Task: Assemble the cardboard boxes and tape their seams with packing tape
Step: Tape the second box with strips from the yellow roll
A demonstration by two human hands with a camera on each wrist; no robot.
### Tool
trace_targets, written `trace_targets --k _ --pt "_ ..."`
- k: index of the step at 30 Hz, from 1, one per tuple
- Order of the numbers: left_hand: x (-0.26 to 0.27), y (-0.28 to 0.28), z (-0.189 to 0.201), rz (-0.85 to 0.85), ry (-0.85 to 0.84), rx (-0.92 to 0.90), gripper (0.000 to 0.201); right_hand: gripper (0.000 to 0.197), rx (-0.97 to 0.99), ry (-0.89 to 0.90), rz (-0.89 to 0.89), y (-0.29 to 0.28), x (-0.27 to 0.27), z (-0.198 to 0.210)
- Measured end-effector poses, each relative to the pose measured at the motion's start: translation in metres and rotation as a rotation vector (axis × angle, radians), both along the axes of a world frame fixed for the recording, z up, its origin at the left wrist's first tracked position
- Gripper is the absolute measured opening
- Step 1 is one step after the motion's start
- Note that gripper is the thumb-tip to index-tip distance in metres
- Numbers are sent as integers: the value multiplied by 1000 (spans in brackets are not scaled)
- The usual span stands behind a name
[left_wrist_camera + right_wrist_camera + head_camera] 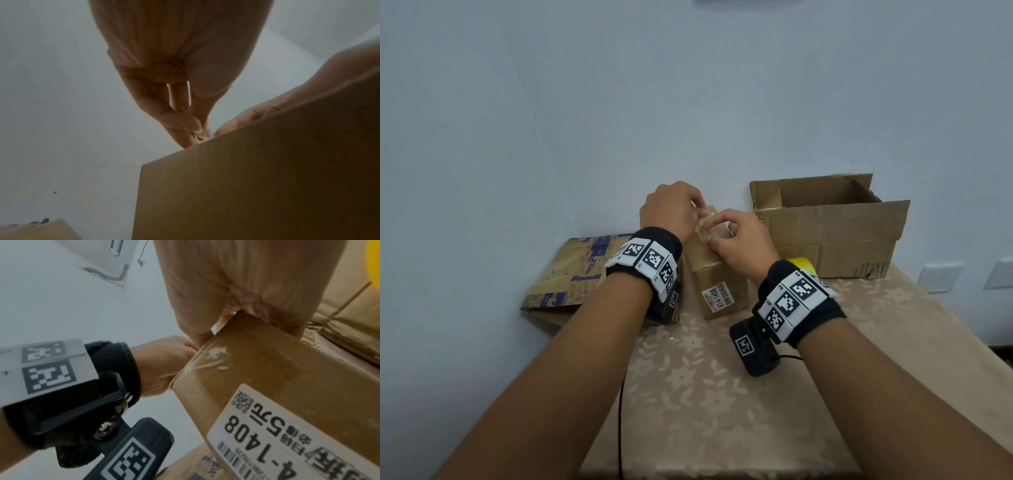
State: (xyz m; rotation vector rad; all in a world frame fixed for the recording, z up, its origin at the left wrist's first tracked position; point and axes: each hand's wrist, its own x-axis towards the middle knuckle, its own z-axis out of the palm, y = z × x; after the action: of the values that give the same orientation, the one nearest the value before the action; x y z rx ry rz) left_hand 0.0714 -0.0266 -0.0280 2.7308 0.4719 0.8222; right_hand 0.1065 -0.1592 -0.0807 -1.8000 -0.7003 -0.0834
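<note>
Both hands at the top of the small box, working clear tape.

The small box (717, 274) stands mid-worktop (705, 394), open box (828, 226) at 2 o'clock, flattened box (571, 274) at 9 o'clock, yellow roll (803, 264) just right of it. The left hand (671, 209) and right hand (739, 240) each pinch the tape (705, 228) with curled fingers. Risk, as I judge it: the tape folds onto itself or wrinkles off the seam; the tall box may tip under a sideways pull.

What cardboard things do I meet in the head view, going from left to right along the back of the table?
Flattened printed carton → small labelled box, with both hands at its top → large open box.
</note>
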Motion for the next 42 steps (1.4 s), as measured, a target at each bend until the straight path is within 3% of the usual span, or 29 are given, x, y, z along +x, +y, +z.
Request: trace_targets --k 7,12,19,35,39,42 --pt "-1 5 1 1 -15 -75 3 17 -11 -44 -2 -1 4 -2" --pt "0 11 2 25 -49 -87 19 15 -35 -70 -13 1 3 -3" --pt "3 16 -3 6 -52 -147 1 19 -66 -107 -16 -4 3 -3" --pt "10 19 -17 38 -8 -207 4 29 -123 -30 -36 3 3 -7" --pt "10 18 -16 64 10 -172 39 32 -140 -7 -11 -2 -2 -4" --pt "9 19 -11 56 -71 -253 30 38 -164 13 -9 -1 -3 -5"
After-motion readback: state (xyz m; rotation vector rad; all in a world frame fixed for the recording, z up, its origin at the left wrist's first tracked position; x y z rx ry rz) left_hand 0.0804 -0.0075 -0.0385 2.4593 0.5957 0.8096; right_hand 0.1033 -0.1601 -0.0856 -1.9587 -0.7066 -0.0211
